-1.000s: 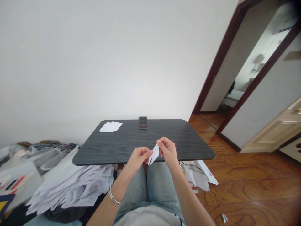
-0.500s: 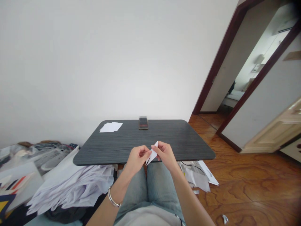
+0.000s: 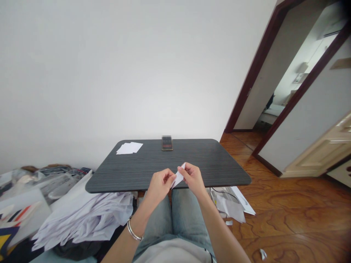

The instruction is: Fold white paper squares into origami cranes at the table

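A small folded piece of white paper (image 3: 178, 179) is held between my two hands, above the near edge of the dark table (image 3: 153, 164). My left hand (image 3: 162, 182) pinches its left side between thumb and fingers. On the upper right, my right hand (image 3: 192, 177) grips the paper the same way, its thumb lying across the front. Fingers cover part of the folds. A silver bangle (image 3: 134, 231) circles my left wrist.
White sheets (image 3: 128, 148) lie at the table's far left. A small dark stand-like object (image 3: 167, 143), partly blurred, is at the back middle. Heaped white cloth or paper (image 3: 87, 215) is below left. Papers (image 3: 230, 206) and a scrap (image 3: 263, 254) lie on the wooden floor at right.
The paper's lower left end, split into two points before, now looks narrower and pressed together. My right hand has shifted slightly up; both hands keep hold of the paper.
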`<state>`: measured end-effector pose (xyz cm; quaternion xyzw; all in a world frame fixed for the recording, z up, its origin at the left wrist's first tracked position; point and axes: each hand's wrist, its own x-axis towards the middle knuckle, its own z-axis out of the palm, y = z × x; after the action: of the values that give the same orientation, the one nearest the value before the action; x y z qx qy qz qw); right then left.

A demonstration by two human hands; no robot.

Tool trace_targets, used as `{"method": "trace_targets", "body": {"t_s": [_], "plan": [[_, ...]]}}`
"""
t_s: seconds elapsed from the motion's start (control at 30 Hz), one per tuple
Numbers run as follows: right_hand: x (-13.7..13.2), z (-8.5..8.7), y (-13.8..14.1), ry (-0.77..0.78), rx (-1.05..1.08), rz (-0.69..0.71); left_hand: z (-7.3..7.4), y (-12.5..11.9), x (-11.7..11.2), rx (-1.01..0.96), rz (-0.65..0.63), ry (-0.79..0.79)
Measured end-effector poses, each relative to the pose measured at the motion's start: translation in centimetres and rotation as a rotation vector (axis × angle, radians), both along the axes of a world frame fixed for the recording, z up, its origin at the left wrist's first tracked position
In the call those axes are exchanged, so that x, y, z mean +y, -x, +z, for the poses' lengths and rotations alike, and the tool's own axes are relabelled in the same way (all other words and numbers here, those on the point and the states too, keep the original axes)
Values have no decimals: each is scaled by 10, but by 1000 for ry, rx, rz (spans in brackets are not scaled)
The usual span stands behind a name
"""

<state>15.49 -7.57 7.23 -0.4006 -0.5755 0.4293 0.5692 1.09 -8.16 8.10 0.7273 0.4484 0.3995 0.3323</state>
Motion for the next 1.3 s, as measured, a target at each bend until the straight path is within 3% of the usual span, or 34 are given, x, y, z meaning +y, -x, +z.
{"method": "trace_targets", "body": {"t_s": [0.33, 0.47, 0.7, 0.83, 1.07, 1.2, 1.3], "plan": [[1, 4, 1, -8, 2, -4, 7, 2, -2, 73, 18, -64], [1, 1, 6, -17, 48, -29, 6, 0, -2, 60, 84, -111], [-7, -5, 12, 5, 92, -19, 3, 1, 0, -150, 157, -102], [-7, -2, 12, -4, 90, -44, 0, 2, 0, -300, 74, -13], [-7, -6, 12, -3, 107, -7, -2, 0, 0, -326, 39, 46], [-8, -7, 10, -7, 107, -62, 0, -1, -1, -313, 19, 45], [-8, -4, 7, 6, 112, -45, 3, 0, 0, -462, 57, 47]]}}
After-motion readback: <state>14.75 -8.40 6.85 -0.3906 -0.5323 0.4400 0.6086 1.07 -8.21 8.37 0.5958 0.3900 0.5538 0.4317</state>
